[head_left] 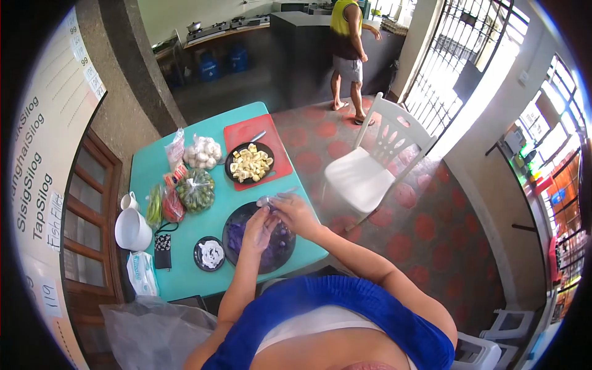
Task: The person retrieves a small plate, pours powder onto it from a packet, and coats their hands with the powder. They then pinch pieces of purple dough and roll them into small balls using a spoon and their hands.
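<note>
My left hand (260,229) and my right hand (295,214) meet over a large dark round dish (233,217). Their fingers are closed around a small, pale, see-through piece (264,201), too blurred to name. Purple mash (237,234) lies in the dish beneath them, partly covered by my left hand. Left of the dish is a small dark plate (198,262) with white shreds (211,254). Beyond my hands, a black plate (229,168) of pale yellow chunks (251,164) rests on a red cutting board (280,139), with a knife (258,136) behind it.
Bagged garlic (202,152), green produce (197,191) and red produce (172,205) stand on the turquoise table (246,112). A white tub (132,229), mug (129,201), phone (163,250) and wipes pack (142,274) line its left side. A white chair (361,176) stands right; a person (349,49) is at the counter.
</note>
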The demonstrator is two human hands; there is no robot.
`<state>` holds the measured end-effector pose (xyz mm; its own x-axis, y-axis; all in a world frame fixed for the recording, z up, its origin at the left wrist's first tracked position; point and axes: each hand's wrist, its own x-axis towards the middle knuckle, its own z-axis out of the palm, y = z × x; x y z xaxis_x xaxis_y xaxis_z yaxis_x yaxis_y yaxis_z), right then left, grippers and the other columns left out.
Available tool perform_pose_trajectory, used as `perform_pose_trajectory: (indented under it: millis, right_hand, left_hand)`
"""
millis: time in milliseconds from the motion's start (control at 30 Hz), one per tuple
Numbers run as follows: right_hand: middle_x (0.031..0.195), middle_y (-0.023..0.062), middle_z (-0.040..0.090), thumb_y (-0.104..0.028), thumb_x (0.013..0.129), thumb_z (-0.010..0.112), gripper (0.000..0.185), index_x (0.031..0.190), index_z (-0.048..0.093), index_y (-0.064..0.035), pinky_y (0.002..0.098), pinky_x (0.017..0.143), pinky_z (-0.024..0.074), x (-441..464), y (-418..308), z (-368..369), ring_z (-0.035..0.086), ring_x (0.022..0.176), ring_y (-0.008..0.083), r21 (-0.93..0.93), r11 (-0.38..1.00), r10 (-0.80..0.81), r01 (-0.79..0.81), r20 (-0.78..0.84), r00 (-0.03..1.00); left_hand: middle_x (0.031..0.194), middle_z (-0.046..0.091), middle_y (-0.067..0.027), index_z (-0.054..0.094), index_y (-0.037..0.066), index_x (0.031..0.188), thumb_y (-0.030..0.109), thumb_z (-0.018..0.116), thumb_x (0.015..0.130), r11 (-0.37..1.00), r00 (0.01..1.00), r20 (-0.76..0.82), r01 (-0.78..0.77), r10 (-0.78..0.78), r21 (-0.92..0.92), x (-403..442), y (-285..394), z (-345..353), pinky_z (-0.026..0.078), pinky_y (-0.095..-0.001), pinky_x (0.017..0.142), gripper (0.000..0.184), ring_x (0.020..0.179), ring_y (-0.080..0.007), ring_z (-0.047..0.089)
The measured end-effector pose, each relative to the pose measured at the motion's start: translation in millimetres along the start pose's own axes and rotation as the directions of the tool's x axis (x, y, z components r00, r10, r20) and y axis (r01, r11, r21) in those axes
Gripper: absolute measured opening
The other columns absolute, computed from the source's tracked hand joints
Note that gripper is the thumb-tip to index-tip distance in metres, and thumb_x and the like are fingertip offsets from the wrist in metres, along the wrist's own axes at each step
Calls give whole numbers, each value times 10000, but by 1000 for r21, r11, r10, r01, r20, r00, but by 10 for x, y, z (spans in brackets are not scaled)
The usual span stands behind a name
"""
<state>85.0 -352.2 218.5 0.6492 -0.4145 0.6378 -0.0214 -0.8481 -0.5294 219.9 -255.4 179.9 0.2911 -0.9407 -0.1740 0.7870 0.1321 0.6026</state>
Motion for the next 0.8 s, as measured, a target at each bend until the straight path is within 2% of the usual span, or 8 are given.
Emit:
perform_pose_trajectory:
  millis: [67, 200, 300, 367, 467, 567, 667, 800]
  right_hand:
    - [1096, 114, 654, -109, 775, 675, 330, 1094, 647, -29, 406, 915, 466, 28, -88, -97, 582, 1078, 314, -74, 994, -83, 85, 31, 996]
    - [1101, 110, 647, -113, 750, 693, 347, 1088, 656, -45, 405, 882, 484, -15, -9, -105, 595, 1024, 310, -52, 995, -84, 86, 27, 996]
    - [1075, 125, 643, -115, 736, 716, 370, 1092, 653, -36, 404, 855, 490, 15, -47, -183, 596, 995, 325, 79, 997, 5, -10, 62, 998]
    - [1017, 145, 642, -118, 715, 742, 355, 1050, 667, -26, 410, 832, 490, 31, -133, -218, 598, 956, 343, 247, 929, 269, -276, 66, 961]
    - [974, 159, 639, -127, 707, 755, 344, 1024, 672, -19, 413, 821, 485, 45, -133, -286, 603, 926, 355, 246, 920, 279, -305, 133, 951]
    - [919, 139, 634, -80, 714, 747, 288, 993, 688, -36, 375, 773, 480, 56, -84, -294, 606, 869, 300, 205, 955, 203, -213, 68, 977]
    - [916, 130, 620, -65, 695, 748, 268, 955, 693, -30, 377, 771, 490, 81, -65, -306, 612, 868, 292, 86, 985, 148, -150, 27, 989]
    - [974, 109, 615, -41, 680, 755, 494, 1159, 635, -51, 347, 802, 510, 152, -221, -379, 636, 915, 249, 107, 979, 161, -172, 101, 982]
  left_hand:
    - [1026, 662, -8, 614, 85, 1099, 185, 608, 922, 1000, 999, 32, -15, 15, 1, -24, -68, -3, 519, -267, 861, 203, 938, -105, 627]
    - [986, 664, -7, 629, 98, 1058, 181, 638, 903, 996, 997, -76, 19, -25, -84, -28, -124, 60, 539, -266, 812, 176, 879, -109, 644]
    - [957, 659, -5, 629, 96, 1038, 166, 641, 899, 1000, 998, -55, 20, -21, -24, -39, -84, 122, 548, -273, 803, 156, 864, -115, 649]
    - [938, 656, -3, 625, 90, 1034, 155, 636, 901, 1000, 999, -46, 14, -13, 12, -66, -46, 162, 553, -283, 802, 148, 863, -120, 650]
    - [936, 647, -5, 604, 65, 1056, 134, 624, 907, 988, 999, -40, -21, 28, 152, -78, 30, 278, 566, -305, 786, 166, 859, -139, 653]
    - [968, 624, -27, 567, 30, 1134, 123, 597, 922, 957, 999, -40, -23, 36, 288, -63, 24, 266, 567, -316, 779, 234, 866, -147, 649]
    - [970, 615, -26, 568, 25, 1134, 125, 593, 924, 968, 997, -57, -33, 49, 249, -110, 99, 434, 548, -297, 778, 234, 869, -133, 637]
    - [984, 614, -17, 578, 47, 1119, 116, 607, 913, 962, 996, 39, -85, 78, 258, -79, 71, 377, 517, -261, 757, 219, 872, -117, 615]
